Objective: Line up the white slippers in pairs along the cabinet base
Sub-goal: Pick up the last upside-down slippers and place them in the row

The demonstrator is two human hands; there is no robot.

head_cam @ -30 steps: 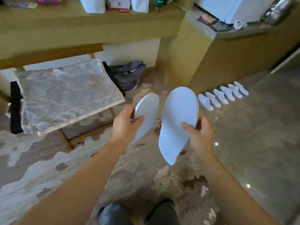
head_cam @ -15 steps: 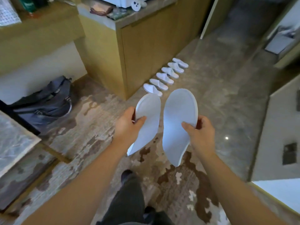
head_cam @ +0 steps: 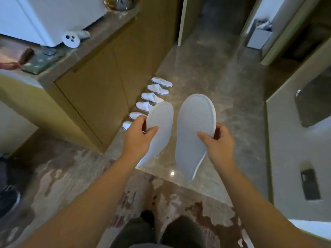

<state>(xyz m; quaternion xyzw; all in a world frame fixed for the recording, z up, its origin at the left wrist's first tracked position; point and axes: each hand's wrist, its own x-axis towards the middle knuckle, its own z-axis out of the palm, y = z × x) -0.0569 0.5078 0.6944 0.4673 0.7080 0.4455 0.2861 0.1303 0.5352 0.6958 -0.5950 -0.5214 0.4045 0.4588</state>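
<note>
My left hand (head_cam: 138, 140) grips one white slipper (head_cam: 158, 126), sole turned toward me, toe pointing away. A second white slipper (head_cam: 194, 133) is held the same way in my right hand (head_cam: 219, 144), a little to the right. Both hang in the air above the stone floor. Several white slippers (head_cam: 152, 97) lie side by side in a row along the base of the wooden cabinet (head_cam: 100, 90). The nearest ones in that row are partly hidden behind my left hand and its slipper.
The cabinet top carries a white appliance (head_cam: 53, 15) and small items. A patterned rug (head_cam: 71, 176) lies under my legs, with polished stone floor (head_cam: 223, 113) beyond it. A grey wall (head_cam: 295, 140) stands at the right, and a doorway opens at the back.
The view has swung right and closer to the cabinet; the row of slippers now sits just beyond my left hand. Both hands keep the same grip on their slippers.
</note>
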